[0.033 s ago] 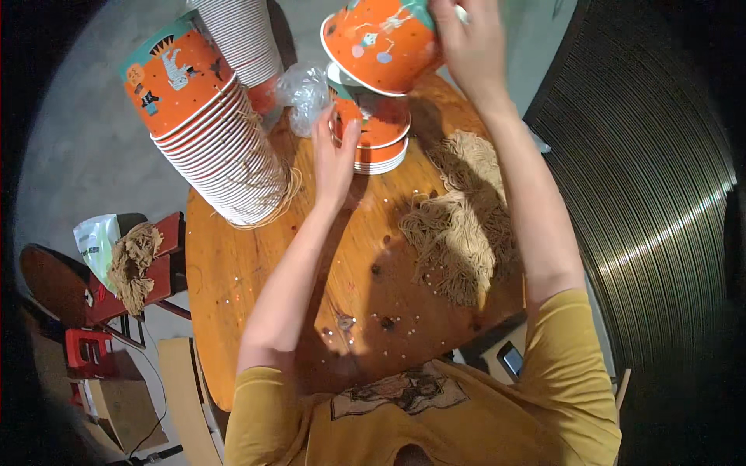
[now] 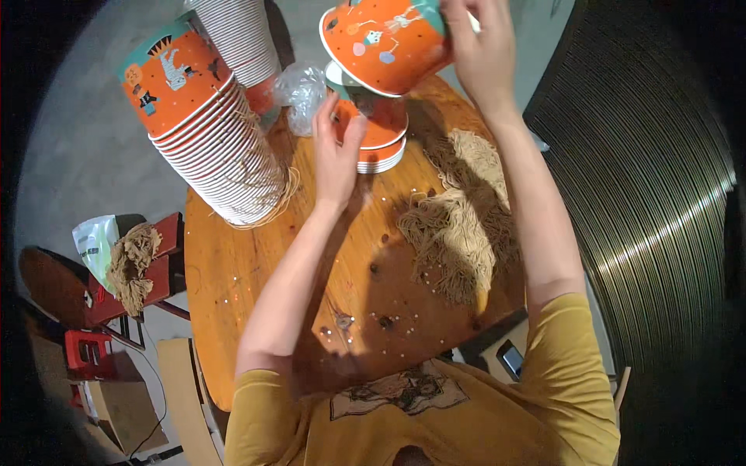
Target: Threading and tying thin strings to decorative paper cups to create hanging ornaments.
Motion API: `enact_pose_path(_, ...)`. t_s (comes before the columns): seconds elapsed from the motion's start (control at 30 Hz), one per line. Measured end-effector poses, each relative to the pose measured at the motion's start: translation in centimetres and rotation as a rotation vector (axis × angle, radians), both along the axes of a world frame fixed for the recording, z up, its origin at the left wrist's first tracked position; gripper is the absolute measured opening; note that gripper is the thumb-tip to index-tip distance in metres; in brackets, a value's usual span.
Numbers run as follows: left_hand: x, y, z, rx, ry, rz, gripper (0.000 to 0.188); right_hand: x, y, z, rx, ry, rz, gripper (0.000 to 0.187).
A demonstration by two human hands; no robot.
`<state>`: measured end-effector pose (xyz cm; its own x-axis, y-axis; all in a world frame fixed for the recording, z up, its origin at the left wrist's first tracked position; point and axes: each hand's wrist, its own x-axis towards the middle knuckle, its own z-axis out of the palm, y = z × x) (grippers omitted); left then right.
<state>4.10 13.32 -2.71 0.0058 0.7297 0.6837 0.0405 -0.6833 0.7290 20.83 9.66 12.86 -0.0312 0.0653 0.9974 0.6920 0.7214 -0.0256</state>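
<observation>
Wooden table [image 2: 233, 311], grey floor [image 2: 85, 171], orange tub [image 2: 385, 50]

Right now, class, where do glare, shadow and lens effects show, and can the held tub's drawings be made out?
Head view: glare streaks the dark ridged surface; head view: shadow crosses the wooden table and part of the tan string bundle; head view: fisheye corners go black; head view: drawings show on the orange tub in the right hand.

Right hand [image 2: 483, 64] farther right, orange cup [image 2: 381, 48] slightly turned
</observation>
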Motion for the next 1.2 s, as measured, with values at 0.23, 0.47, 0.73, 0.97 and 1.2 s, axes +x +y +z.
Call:
enact_pose_path(0.23, 0.9, -10.4, 5.9, -0.066, -0.358, -0.539, 0.038, 1.9, -6.8, -5.6, -0.441, 0.459, 0.313, 0.026)
enact_pose_path(0.47, -6.3, -13.9, 4.2, -0.167, 0.022, -0.282, 0.025, 6.2, -7.9, -17.1, -1.0, -0.123, -0.125, 0.023)
enact_pose_path(0.73, -8.9, -16.0, 1.8, -0.03, 0.861, 0.096, 0.016, 6.2, -8.2, -20.6, -1.044, -0.438, -0.183, 0.017)
enact_pose_path(0.97, -8.6, -15.7, 1.5, 0.184, 1.039, 0.122, 0.025, 5.6, -9.0, -19.3, -1.109, -0.101, 0.04, 0.019)
enact_pose_path(1.2, -7.4, -15.5, 1.7, 0.171, 1.075, 0.086, 0.025, 5.9, -7.9, -20.7, -0.98, -0.166, -0.033, 0.019)
